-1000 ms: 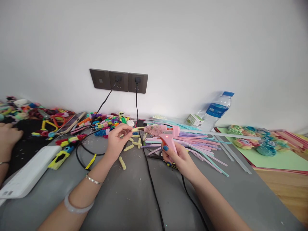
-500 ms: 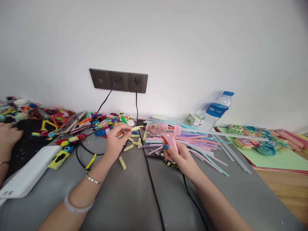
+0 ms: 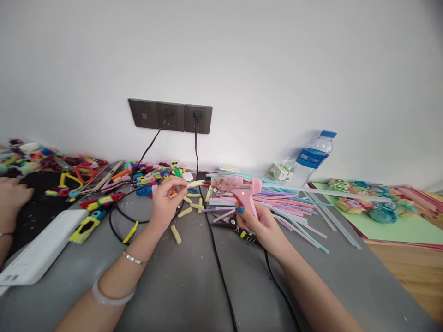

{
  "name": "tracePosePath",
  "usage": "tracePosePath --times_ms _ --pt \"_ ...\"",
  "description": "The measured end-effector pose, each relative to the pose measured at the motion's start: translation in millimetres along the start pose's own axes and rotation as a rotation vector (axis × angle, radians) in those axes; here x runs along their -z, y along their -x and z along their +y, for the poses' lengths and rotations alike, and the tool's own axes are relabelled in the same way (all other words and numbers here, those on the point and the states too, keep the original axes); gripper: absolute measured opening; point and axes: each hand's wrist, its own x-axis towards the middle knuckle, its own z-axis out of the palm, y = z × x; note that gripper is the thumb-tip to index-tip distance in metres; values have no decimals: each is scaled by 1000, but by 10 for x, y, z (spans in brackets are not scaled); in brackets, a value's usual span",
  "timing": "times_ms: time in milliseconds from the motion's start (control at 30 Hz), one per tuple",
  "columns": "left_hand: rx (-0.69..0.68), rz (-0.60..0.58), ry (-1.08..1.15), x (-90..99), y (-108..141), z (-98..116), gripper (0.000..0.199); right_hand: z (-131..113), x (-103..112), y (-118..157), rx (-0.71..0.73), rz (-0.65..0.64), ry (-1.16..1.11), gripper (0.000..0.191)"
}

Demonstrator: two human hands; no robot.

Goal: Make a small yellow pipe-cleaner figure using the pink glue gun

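Pinched between the fingertips of my left hand (image 3: 168, 202) is a short pale yellow pipe cleaner piece (image 3: 195, 183). My right hand (image 3: 258, 226) grips the handle of a pink hot glue gun (image 3: 245, 189), whose small light glows. The gun's nozzle points left and appears to meet the yellow piece's end; I cannot tell whether they touch. A long clear glue stick (image 3: 339, 191) juts out of its back. Below my left fingertips lie several loose yellow pieces (image 3: 185, 212). Pastel pipe cleaners (image 3: 294, 210) spread out behind my right hand.
Black cables (image 3: 216, 258) run across the grey table from the wall sockets (image 3: 170, 116). A white power strip (image 3: 44, 246) lies left, near another person's hand (image 3: 14, 200). A water bottle (image 3: 313, 159) leans against the wall. Paper flowers (image 3: 382, 212) rest on green paper (image 3: 415, 230) at right.
The glue gun has shifted very slightly to the right in my right hand. My left hand has edged slightly left, still holding the yellow piece.
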Motion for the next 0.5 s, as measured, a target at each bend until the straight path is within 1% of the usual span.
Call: tracePosePath --times_ms 167,333,500 --pt "13 10 15 0 3 -15 3 2 -5 -11 -1 7 -8 39" --pt "39 23 23 3 0 -4 3 2 -6 -8 -20 60 -11 37" --pt "132 62 29 -5 -8 38 7 -39 92 -24 10 123 -27 40"
